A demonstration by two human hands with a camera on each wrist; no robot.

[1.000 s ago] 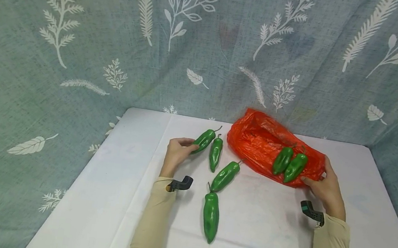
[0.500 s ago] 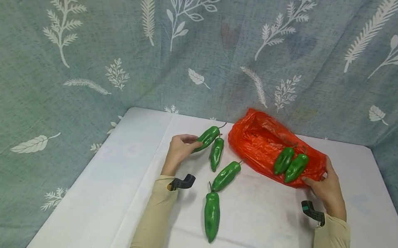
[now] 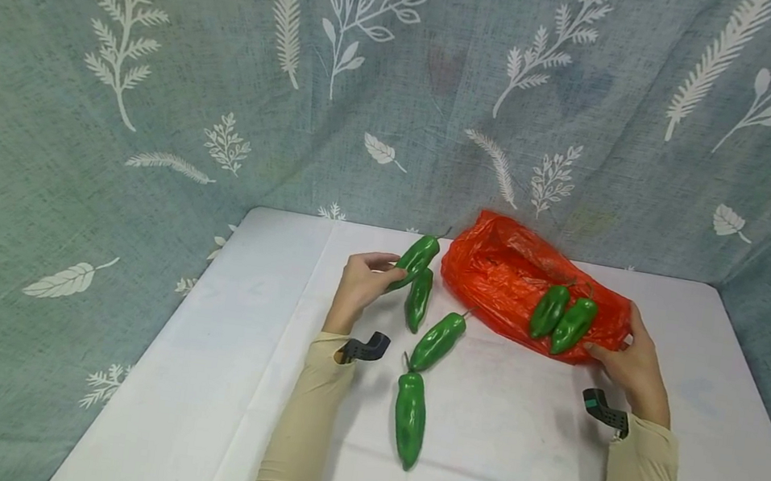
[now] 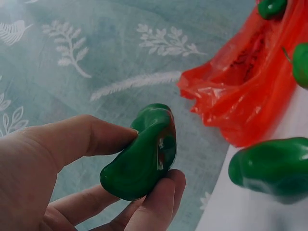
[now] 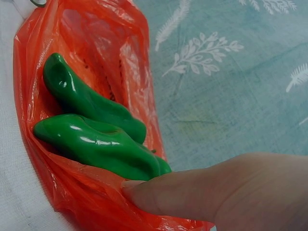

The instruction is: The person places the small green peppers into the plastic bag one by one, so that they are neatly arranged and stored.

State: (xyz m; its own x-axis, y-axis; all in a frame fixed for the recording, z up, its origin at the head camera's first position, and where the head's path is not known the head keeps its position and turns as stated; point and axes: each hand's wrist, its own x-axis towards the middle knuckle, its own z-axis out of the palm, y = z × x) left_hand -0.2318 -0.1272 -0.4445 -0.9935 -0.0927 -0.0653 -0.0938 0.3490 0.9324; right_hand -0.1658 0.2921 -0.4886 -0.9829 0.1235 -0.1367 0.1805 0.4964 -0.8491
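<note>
My left hand (image 3: 367, 280) pinches a glossy green chili pepper (image 3: 418, 258) between thumb and fingers, its stem pointing away to the back right. In the left wrist view the held pepper's (image 4: 137, 163) blunt lower end faces the camera. At the right, my right hand (image 3: 637, 371) grips the near right end of a red plastic bag (image 3: 497, 284), the thumb (image 5: 159, 192) lying on the bag's edge. Two green peppers (image 5: 96, 144) lie side by side on the red plastic, close to that thumb. The bag's mouth gapes toward the left.
On the white table (image 3: 497, 450), another pepper (image 3: 417, 302) lies just under the held one. A further pepper (image 3: 438, 342) rests diagonally in front of the bag, and one more (image 3: 409, 422) lies nearer the front. A leaf-patterned cloth (image 3: 404, 97) hangs behind the table.
My left hand has raised its pepper and carried it right and away, over the pepper lying beside it. My right hand and the red bag have stayed in place.
</note>
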